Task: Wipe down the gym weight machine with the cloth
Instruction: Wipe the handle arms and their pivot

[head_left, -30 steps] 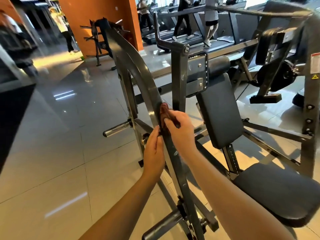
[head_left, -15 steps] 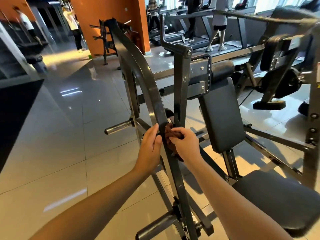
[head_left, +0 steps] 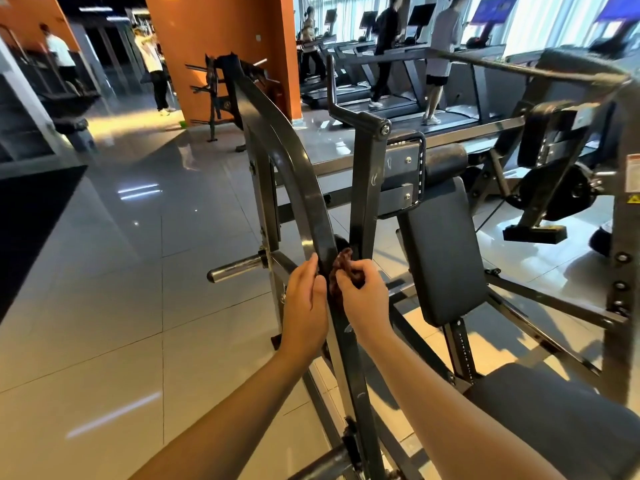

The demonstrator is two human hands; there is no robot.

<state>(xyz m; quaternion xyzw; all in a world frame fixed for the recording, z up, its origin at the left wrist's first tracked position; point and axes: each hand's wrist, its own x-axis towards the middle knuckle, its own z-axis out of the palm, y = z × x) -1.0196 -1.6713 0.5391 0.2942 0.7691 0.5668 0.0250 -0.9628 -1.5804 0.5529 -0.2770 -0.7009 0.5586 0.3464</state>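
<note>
Lower on the curved bar (head_left: pixel 311 202) than a second ago, the right hand (head_left: pixel 363 296) clutches the cloth (head_left: pixel 341 268) against it. The left hand (head_left: pixel 306 306) clasps the curved bar, mid-frame.

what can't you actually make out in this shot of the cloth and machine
Head view:
- cloth: mostly bunched inside the right hand, full size hidden.
- left hand: gripping or only touching the curved bar, unclear from this angle.
- warning label: cut by the right edge, text too small.
- seat pad: cut by the bottom edge.
</note>
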